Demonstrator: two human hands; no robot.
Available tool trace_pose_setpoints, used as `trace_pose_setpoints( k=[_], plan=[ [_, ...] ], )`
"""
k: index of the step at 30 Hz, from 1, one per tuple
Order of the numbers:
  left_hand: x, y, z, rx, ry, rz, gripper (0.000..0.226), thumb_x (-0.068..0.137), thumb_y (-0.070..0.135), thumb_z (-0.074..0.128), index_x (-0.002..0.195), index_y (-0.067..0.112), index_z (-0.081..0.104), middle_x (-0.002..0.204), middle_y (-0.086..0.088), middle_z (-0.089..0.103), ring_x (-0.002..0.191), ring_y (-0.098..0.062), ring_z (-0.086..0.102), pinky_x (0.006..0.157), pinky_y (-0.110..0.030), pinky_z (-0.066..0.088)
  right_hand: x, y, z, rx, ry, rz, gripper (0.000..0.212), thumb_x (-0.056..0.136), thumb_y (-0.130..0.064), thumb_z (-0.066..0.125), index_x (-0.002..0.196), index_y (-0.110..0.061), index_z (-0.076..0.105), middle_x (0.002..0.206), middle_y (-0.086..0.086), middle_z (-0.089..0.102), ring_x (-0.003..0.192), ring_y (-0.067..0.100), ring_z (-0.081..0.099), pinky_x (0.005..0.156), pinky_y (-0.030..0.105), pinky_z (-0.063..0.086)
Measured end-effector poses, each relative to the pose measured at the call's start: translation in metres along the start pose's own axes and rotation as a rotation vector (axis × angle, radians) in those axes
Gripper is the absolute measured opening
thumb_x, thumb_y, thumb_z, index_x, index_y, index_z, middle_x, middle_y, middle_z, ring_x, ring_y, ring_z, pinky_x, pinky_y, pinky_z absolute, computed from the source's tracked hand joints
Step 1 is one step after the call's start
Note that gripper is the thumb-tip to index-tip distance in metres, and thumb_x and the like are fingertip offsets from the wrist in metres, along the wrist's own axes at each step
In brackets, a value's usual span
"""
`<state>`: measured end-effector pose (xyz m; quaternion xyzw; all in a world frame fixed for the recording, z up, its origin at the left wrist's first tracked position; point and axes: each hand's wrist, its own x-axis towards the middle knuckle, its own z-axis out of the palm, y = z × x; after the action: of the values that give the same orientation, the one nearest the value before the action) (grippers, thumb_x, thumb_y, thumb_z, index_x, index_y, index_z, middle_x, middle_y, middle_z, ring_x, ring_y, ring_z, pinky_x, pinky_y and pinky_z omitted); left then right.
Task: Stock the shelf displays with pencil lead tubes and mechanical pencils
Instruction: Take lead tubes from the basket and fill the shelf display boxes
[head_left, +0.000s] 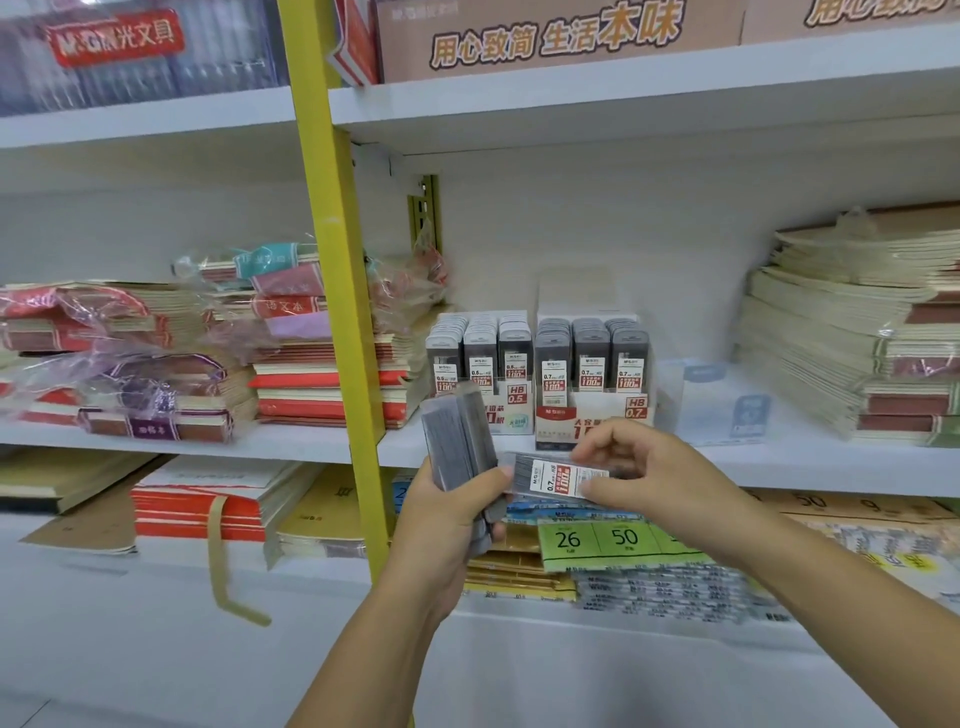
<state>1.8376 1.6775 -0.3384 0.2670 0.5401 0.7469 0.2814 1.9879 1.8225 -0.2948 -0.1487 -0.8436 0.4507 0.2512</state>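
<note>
Stationery shelf (779, 457) fills mid frame, 0.7 display box (592, 410) at centre. Your left hand (447, 525) grips the spare stack of lead tubes (460, 441) low centre; your right hand (644, 467) fingers (605, 447) pinch one 0.7 tube (558, 477) label-up, probably matching size to box.

MIDDLE SHELF: LOAD LAYOUT

The white shelf board (779, 462) carried two white cardboard display boxes side by side: the HB 0.5 box (511, 415) on the left, the HB 0.7 box (587, 421) on the right, each filled with upright grey lead tubes (591, 358). A clear plastic box (722, 400) stood just right of them. Stacked red-and-cream exercise books (322, 374) lay left; cream notebook stacks (841, 353) lay far right.
</note>
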Motion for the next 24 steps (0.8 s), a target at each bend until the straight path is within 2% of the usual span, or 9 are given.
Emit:
trace_pose_setpoints(
  k=[2,4,6,9,12,16,18,21,24],
  plan=[
    [-0.001,0.002,0.002,0.006,-0.008,-0.002,0.038,0.085,0.02,0.078,0.117,0.017,0.059,0.081,-0.009,0.07,0.052,-0.011,0.055,0.047,-0.023,0.047,0.0,-0.006,0.003,-0.133,-0.012,-0.072,0.023,0.083,-0.02,0.074,0.085,-0.041,0.066,0.089,-0.02,0.068,0.082,0.001,0.065,0.069,0.02,0.055],
    [-0.002,0.006,0.003,-0.022,-0.022,0.006,0.045,0.081,0.025,0.081,0.119,0.017,0.059,0.079,-0.006,0.071,0.055,-0.009,0.059,0.047,-0.021,0.048,0.003,-0.013,0.004,-0.183,-0.038,-0.116,0.032,0.085,-0.017,0.071,0.091,-0.047,0.061,0.092,-0.019,0.067,0.08,0.002,0.065,0.062,0.018,0.053],
    [-0.002,0.011,0.002,-0.056,-0.036,0.028,0.058,0.071,0.033,0.085,0.121,0.018,0.059,0.081,-0.006,0.072,0.063,-0.01,0.064,0.05,-0.022,0.051,0.007,-0.021,0.0,-0.118,-0.034,-0.144,0.051,0.087,-0.01,0.068,0.107,-0.055,0.053,0.099,-0.013,0.065,0.08,0.002,0.067,0.058,0.019,0.054],
    [0.0,0.015,-0.001,-0.093,0.001,0.059,0.076,0.052,0.047,0.088,0.118,0.018,0.063,0.095,-0.008,0.077,0.08,-0.014,0.074,0.054,-0.023,0.055,0.018,-0.034,-0.01,0.113,0.128,-0.262,0.076,0.089,0.0,0.063,0.124,-0.064,0.042,0.115,-0.012,0.061,0.086,0.008,0.072,0.063,0.023,0.058],
    [0.005,0.013,-0.003,-0.116,0.031,0.078,0.068,0.053,0.045,0.086,0.113,0.021,0.064,0.103,-0.007,0.078,0.09,-0.02,0.077,0.055,-0.025,0.056,0.034,-0.042,-0.016,0.085,0.388,-0.406,0.057,0.089,-0.005,0.064,0.118,-0.052,0.05,0.108,-0.013,0.065,0.095,0.005,0.068,0.075,0.024,0.058],
    [0.009,0.009,-0.006,-0.063,0.023,0.062,0.07,0.055,0.049,0.084,0.116,0.022,0.063,0.097,-0.007,0.079,0.079,-0.015,0.076,0.055,-0.023,0.056,0.053,-0.04,-0.014,-0.082,0.571,-0.541,0.044,0.093,-0.013,0.062,0.119,-0.046,0.049,0.105,-0.029,0.059,0.097,-0.001,0.06,0.08,0.02,0.052],
    [0.01,0.007,-0.007,-0.02,0.012,0.053,0.078,0.053,0.054,0.084,0.12,0.022,0.062,0.095,-0.006,0.079,0.081,-0.016,0.075,0.059,-0.025,0.058,0.062,-0.035,-0.013,-0.194,0.561,-0.548,0.043,0.093,-0.014,0.062,0.121,-0.045,0.051,0.102,-0.033,0.057,0.094,-0.008,0.057,0.079,0.012,0.049],
    [0.012,0.005,-0.009,-0.009,0.008,0.045,0.079,0.054,0.052,0.085,0.123,0.019,0.062,0.096,-0.007,0.079,0.086,-0.015,0.076,0.059,-0.023,0.056,0.076,-0.024,-0.01,-0.278,0.452,-0.449,0.044,0.091,-0.014,0.064,0.123,-0.044,0.057,0.103,-0.024,0.054,0.09,-0.006,0.054,0.08,0.008,0.045],
    [0.013,0.005,-0.012,0.002,-0.003,0.038,0.08,0.054,0.052,0.085,0.124,0.019,0.063,0.094,-0.007,0.079,0.082,-0.014,0.076,0.058,-0.021,0.054,0.086,-0.015,-0.003,-0.407,0.372,-0.327,0.042,0.093,-0.021,0.061,0.125,-0.048,0.056,0.097,-0.013,0.04,0.09,0.004,0.043,0.087,0.019,0.043]
  ],
)
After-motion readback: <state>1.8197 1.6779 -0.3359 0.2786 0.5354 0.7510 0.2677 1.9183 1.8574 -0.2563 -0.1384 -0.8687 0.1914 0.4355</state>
